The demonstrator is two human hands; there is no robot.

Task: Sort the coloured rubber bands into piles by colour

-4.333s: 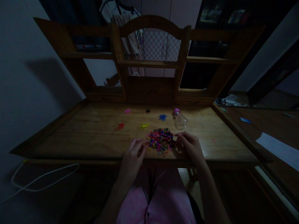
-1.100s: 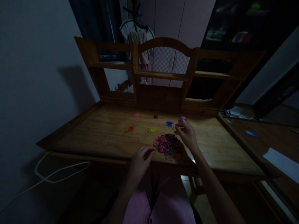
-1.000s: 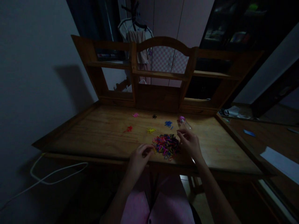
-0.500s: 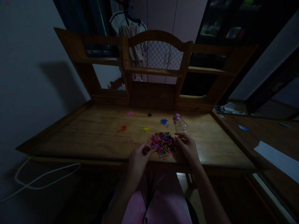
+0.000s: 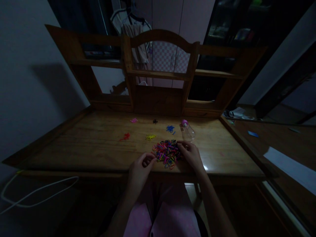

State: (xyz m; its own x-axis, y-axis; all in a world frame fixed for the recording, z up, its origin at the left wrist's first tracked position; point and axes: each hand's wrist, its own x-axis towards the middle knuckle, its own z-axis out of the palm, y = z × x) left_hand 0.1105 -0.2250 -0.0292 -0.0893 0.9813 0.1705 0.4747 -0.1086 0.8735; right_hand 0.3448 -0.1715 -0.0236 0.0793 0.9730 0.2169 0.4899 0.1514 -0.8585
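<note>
Your left hand (image 5: pixel 141 167) and right hand (image 5: pixel 190 152) flanked the mixed pile (image 5: pixel 167 152) on the desk (image 5: pixel 98 144), fingers curled; whether either gripped a piece, I couldn't tell. Beyond it, the yellow cluster (image 5: pixel 150 136), blue cluster (image 5: pixel 170 128) and clear bottle (image 5: pixel 189 132) stood in the way.

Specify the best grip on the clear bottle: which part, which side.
I'd pinch across the narrower stretch of the bottle just behind its pink cap, coming from above with a slight approach from the right. It lies on its side, cap pointing away, and widens toward the near end. The blue bands sit to its left, and the right hand is by the wide end.
</note>
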